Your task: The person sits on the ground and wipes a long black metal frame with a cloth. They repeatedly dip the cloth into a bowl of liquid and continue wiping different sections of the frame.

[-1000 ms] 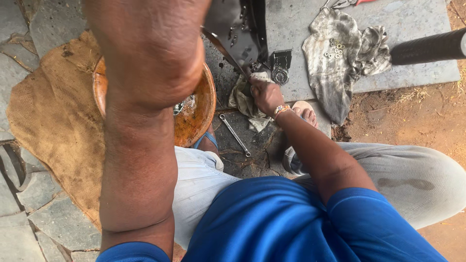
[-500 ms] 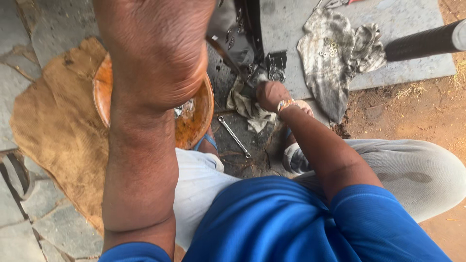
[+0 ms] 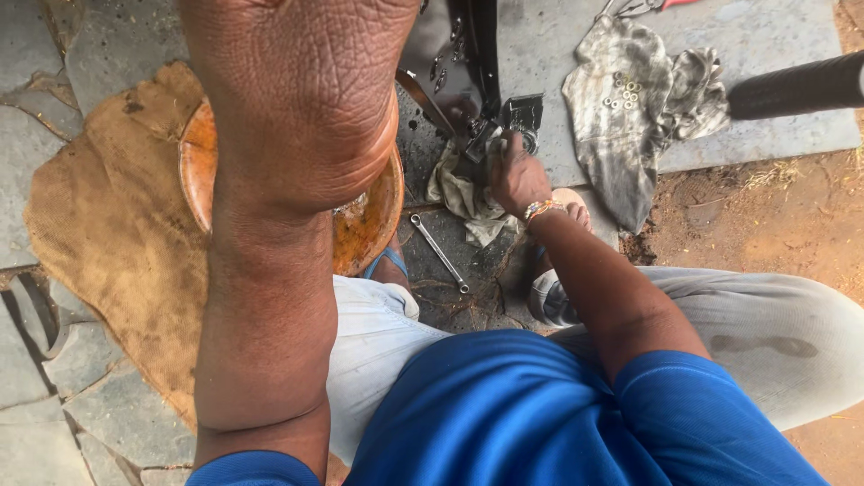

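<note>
**Seated repair on paving: right hand at a black metal part, left arm raised close to the camera**

From the head view I see the right hand (image 3: 515,173) reaching forward, its fingers curled around a small grey metal piece (image 3: 483,141) where it meets the black metal part (image 3: 463,63); a beaded band sits at the wrist. A crumpled pale rag (image 3: 468,196) lies just under this hand. The left hand (image 3: 301,85) rises so near the lens that its fingers leave the top edge; I cannot tell whether they are closed or released. Behind the left forearm rests an orange round bowl (image 3: 196,157) on a piece of brown sacking (image 3: 99,234); its contents are mostly hidden, though a few small metal bits show at its right side. A double-ended spanner (image 3: 439,253) lies on the stone between bowl and foot. To the right, a stained grey cloth (image 3: 621,117) spread on the concrete slab (image 3: 774,144) carries a cluster of small washers (image 3: 623,93). A dark cylindrical bar (image 3: 796,85) enters from the right edge.
</note>
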